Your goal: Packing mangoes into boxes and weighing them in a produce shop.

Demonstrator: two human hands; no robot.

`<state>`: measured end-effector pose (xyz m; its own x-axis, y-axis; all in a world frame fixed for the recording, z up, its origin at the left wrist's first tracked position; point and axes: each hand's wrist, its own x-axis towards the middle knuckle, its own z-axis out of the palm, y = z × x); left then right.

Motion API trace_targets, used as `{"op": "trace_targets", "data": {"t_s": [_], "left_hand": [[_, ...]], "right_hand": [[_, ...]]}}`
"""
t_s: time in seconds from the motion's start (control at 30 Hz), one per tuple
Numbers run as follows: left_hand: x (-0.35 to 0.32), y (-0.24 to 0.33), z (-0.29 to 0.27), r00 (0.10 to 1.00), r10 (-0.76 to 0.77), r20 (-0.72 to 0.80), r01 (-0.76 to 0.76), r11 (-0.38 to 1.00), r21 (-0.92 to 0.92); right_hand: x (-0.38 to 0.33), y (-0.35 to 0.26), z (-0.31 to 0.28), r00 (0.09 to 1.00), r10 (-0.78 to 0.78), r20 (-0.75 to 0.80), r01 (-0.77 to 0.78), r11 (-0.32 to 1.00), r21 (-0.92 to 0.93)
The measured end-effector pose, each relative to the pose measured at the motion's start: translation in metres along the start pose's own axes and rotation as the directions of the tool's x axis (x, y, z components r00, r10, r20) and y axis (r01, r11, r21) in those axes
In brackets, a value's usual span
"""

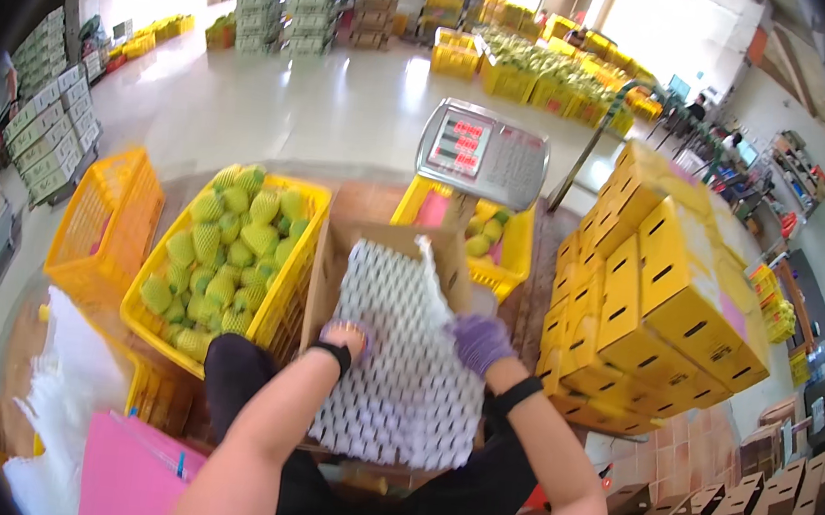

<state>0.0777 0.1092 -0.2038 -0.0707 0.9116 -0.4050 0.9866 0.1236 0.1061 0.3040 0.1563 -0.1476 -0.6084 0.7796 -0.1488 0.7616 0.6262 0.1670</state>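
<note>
A white foam net sheet [402, 357] drapes over an open brown cardboard box [338, 250] in front of me. My left hand [344, 336], in a purple glove with a black wrist band, rests on the sheet's left edge. My right hand [480, 342], gloved the same way, grips the sheet's right side near the top. A yellow crate [293, 290] full of green-yellow fruit in foam sleeves stands just left of the box.
A digital scale [482, 151] stands behind the box over a yellow crate [513, 258] with a few fruit. Stacked yellow cartons [659, 304] rise at right. An empty orange crate [105, 220] sits at left, pink sheets [128, 474] and white foam [66, 392] at lower left.
</note>
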Motion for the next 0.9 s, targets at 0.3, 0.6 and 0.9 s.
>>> {"op": "trace_targets", "data": {"t_s": [0.3,0.6,0.9], "left_hand": [[-0.030,0.010,-0.046,0.987,-0.019,-0.157,0.050,0.979,0.196],[-0.020,-0.020,-0.040,0.961,0.000,-0.276,0.084,0.951,0.296],[-0.016,0.029,-0.057,0.972,-0.119,0.204,0.030,0.918,0.394]], "right_hand": [[-0.015,0.018,-0.018,0.999,0.000,-0.038,-0.002,0.999,-0.043],[0.023,-0.027,-0.021,0.992,-0.070,0.102,0.084,0.987,-0.139],[0.065,-0.049,0.027,0.912,0.050,0.406,0.106,0.930,-0.352]]}}
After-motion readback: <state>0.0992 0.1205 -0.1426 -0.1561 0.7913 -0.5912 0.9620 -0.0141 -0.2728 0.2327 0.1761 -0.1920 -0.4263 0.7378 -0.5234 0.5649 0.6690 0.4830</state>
